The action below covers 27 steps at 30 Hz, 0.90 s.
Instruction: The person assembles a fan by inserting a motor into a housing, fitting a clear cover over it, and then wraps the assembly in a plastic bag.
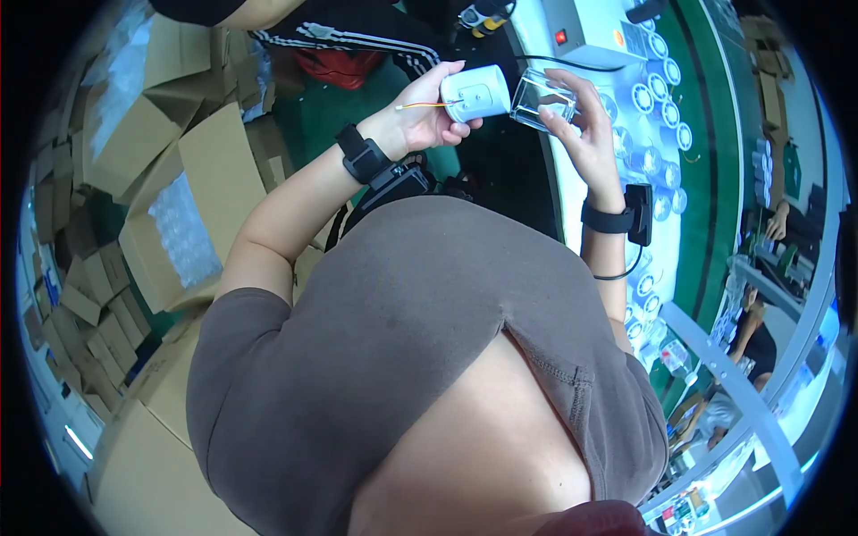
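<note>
My left hand [424, 114] is closed around a white cylindrical housing [488, 87], with the thumb on top and fingers beneath. From a small fitting on the housing run thin coloured wires [427, 104] across my palm. To its right, my right hand [586, 136] grips a clear, glass-like cup [529, 109] between thumb and fingers. The cup is tilted on its side, close to the end of the housing; whether the two touch I cannot tell. Both wrists wear black straps, and a cable hangs from the right one.
A light worktable [572, 192] on my right carries many clear round parts [642, 98] with white centres. At its far end stands a grey box with a red switch [561, 37]. Open cardboard cartons [210, 161] with bubble wrap crowd my left. Another person's striped trousers [349, 37] show ahead.
</note>
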### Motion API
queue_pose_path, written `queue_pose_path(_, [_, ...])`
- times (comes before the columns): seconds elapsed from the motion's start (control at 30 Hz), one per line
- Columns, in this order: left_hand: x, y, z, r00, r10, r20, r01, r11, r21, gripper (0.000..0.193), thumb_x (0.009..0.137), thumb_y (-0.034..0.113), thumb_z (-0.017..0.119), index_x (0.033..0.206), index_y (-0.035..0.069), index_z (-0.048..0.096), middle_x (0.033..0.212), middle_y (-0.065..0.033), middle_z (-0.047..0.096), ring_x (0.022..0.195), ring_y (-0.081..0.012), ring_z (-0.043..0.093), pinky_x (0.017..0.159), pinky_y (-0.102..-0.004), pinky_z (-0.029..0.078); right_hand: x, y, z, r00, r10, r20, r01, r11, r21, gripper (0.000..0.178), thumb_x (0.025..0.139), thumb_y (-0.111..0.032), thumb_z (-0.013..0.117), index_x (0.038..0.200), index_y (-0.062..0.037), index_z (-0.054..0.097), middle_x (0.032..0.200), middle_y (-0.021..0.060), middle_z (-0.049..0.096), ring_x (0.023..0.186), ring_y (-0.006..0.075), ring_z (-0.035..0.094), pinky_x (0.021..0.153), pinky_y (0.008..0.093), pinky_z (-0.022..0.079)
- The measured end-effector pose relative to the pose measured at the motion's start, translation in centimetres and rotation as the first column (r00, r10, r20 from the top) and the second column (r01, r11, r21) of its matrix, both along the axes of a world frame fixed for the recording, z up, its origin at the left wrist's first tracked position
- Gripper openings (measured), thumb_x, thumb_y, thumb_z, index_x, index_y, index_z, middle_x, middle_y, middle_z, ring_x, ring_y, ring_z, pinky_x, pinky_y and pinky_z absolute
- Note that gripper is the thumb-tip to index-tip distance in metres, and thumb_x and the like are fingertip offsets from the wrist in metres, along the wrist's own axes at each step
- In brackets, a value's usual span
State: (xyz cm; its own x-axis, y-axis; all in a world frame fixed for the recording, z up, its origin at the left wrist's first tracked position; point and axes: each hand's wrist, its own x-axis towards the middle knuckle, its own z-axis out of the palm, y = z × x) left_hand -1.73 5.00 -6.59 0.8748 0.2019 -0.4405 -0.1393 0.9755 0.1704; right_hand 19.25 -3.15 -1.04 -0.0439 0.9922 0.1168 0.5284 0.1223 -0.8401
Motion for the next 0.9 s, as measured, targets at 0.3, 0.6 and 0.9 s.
queue_pose_path(0.3, [3.4,-2.1,3.5,0.959,-0.003,-0.284,0.076,0.966,0.247,0.048,0.085,0.044,0.035,0.110,0.004,0.041,0.090,-0.0132,0.053,0.065,-0.0169,0.053,0.049,-0.0233,0.043,0.7,-1.4,0.1,0.947,0.039,-0.318,-0.092,0.984,-0.155,0.043,0.076,-0.025,0.057,0.114,-0.0068,0.046,0.106,0.0114,0.049,0.089,0.0191,0.053,0.064,0.0258,0.048])
queue_pose_path(0.6, [3.3,-2.6,4.1,0.992,0.076,0.098,-0.112,0.888,0.446,0.040,0.087,0.035,0.040,0.116,0.008,0.034,0.099,-0.0093,0.047,0.070,-0.0152,0.052,0.051,-0.0220,0.041,0.9,-2.1,-1.5,0.795,-0.119,-0.595,0.020,0.985,-0.170,0.041,0.081,-0.027,0.048,0.112,-0.0020,0.046,0.104,0.0135,0.050,0.086,0.0192,0.054,0.059,0.0246,0.049])
queue_pose_path(0.9, [3.4,-3.8,4.1,0.962,0.271,-0.033,-0.193,0.759,0.622,0.049,0.076,0.027,0.061,0.112,0.006,0.035,0.095,-0.0108,0.045,0.064,-0.0090,0.047,0.045,-0.0164,0.035,0.3,-2.2,0.1,0.808,-0.206,-0.553,0.090,0.969,-0.230,0.040,0.082,-0.027,0.045,0.112,0.0005,0.044,0.102,0.0148,0.052,0.084,0.0203,0.056,0.056,0.0241,0.049])
